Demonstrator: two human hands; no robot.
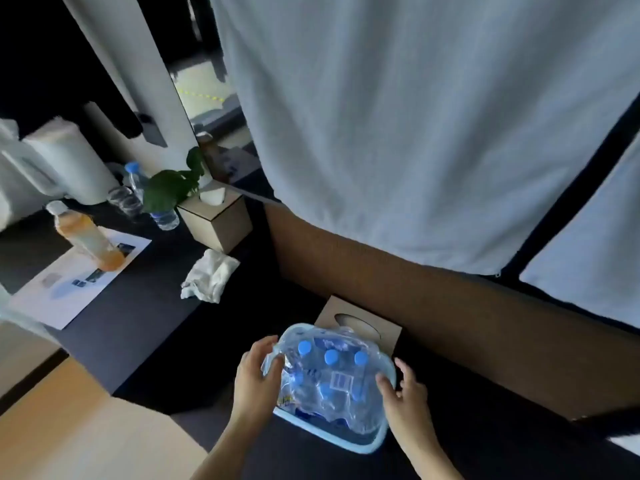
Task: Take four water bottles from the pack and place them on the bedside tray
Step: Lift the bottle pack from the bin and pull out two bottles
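Observation:
A shrink-wrapped pack of water bottles (332, 382) with blue caps stands in a light blue basket (360, 445) on the dark floor beside the bed. My left hand (256, 375) grips the plastic wrap at the pack's left side. My right hand (401, 393) rests on the pack's right edge, at the basket rim, fingers spread. The wrap looks closed over the caps. No tray can be made out for certain in view.
A dark bedside table (145, 306) to the left carries an orange drink bottle (86, 237), a printed sheet (72, 282), a crumpled tissue (209, 278), a tissue box (218, 220), a plant (173, 185) and clear bottles (162, 213). White bedding (415, 133) hangs over a brown bed frame (415, 303). A cardboard box (360, 323) stands behind the basket.

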